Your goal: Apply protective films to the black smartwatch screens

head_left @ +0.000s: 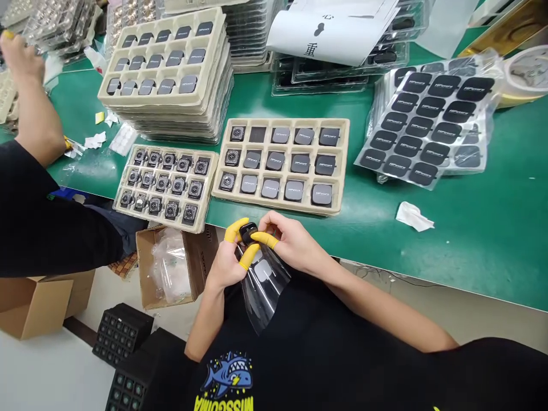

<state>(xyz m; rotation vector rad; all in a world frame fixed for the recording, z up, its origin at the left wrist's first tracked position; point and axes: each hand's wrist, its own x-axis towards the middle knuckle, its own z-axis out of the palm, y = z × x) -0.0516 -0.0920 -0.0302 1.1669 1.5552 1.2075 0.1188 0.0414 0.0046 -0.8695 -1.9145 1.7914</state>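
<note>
A small black smartwatch case [248, 233] is pinched in my left hand [226, 260], with yellow finger cots on its thumb and forefinger. My right hand [295, 242] is closed beside it, its yellow-capped thumb against the watch face and its other fingers curled. From between the hands hangs a clear film sheet [268, 288] with pale rounded-square patches, its top edge partly hidden by the fingers. Just beyond is a beige tray [278, 206] of watches, most covered with dark printed square stickers; three at the left show bare backs, and one pocket holds no watch.
Left of it lies another tray of watches [160, 181], behind which stands a tall tray stack [165, 103]. Sticker sheets [422, 123] and a white paper scrap [414, 217] lie right. A co-worker's arm [38, 108] reaches in at left. Below is an open carton [165, 268].
</note>
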